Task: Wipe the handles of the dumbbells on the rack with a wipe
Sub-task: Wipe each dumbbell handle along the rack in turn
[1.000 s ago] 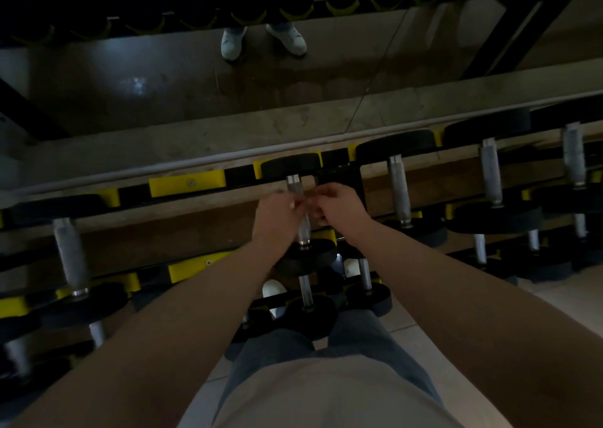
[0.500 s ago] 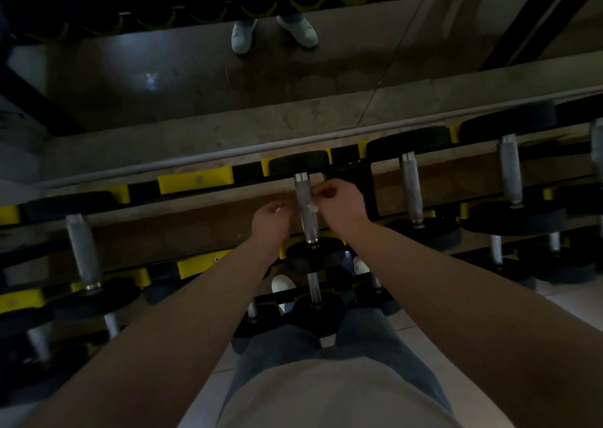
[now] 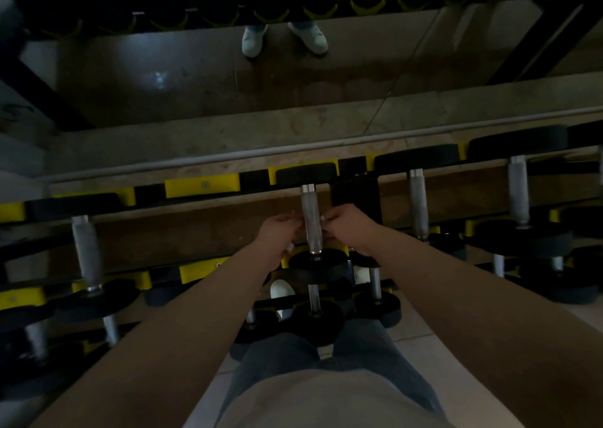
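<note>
Dumbbell handle point(image 3: 310, 218) lies between left hand point(image 3: 280, 232) and right hand point(image 3: 348, 227).

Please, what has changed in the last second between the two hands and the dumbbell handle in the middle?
The left hand and right hand, which met over the handle and hid its middle, have parted to either side, so its metal shows between them. Whether they hold a wipe is too dim to tell. The dumbbell lies on the rack as before.

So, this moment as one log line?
target: middle dumbbell handle | right hand: pinches wipe | left hand: beside handle, grip unclear
</note>
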